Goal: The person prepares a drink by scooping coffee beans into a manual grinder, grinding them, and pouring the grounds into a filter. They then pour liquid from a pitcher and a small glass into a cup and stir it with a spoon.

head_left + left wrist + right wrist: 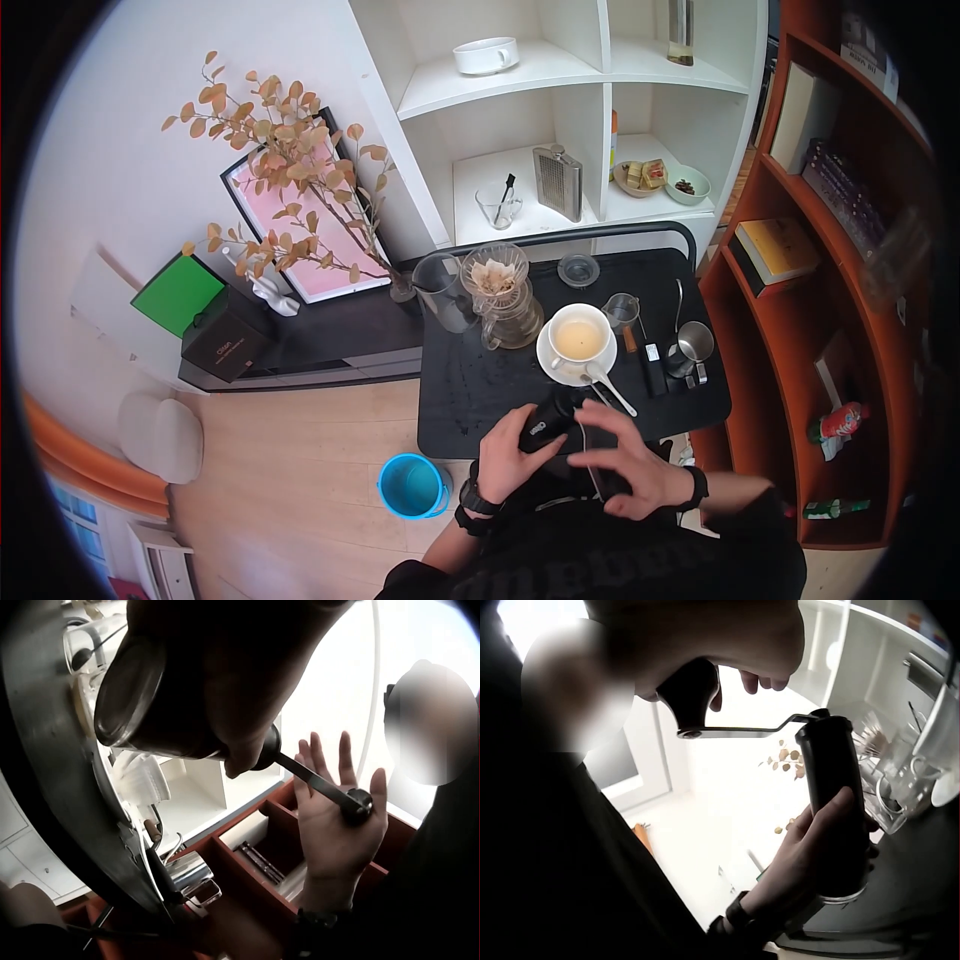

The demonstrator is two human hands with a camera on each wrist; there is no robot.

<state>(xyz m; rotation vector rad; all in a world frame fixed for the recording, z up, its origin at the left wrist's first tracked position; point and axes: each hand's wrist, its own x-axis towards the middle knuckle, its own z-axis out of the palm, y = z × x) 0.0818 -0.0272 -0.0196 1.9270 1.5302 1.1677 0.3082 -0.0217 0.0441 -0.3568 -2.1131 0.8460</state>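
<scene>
My left hand [508, 458] grips a black cylindrical hand grinder [545, 422], which is tilted in the head view. In the right wrist view the grinder [829, 765] has a metal crank arm [739, 733] ending in a dark knob [690, 690]. My right hand [640, 465] is at the crank's end, to the right of the grinder. Seen in the left wrist view, the right hand [337, 832] has its fingers spread and straight, with the crank's end [358, 804] in front of its palm. Whether the palm touches the knob is unclear.
On the black table [460, 400] stand a glass dripper with filter [495, 275], a cup of pale liquid [580, 340] on a saucer, a small glass [620, 312], and a metal pitcher [692, 348]. A blue bucket [413, 487] is on the floor; shelves stand behind and at right.
</scene>
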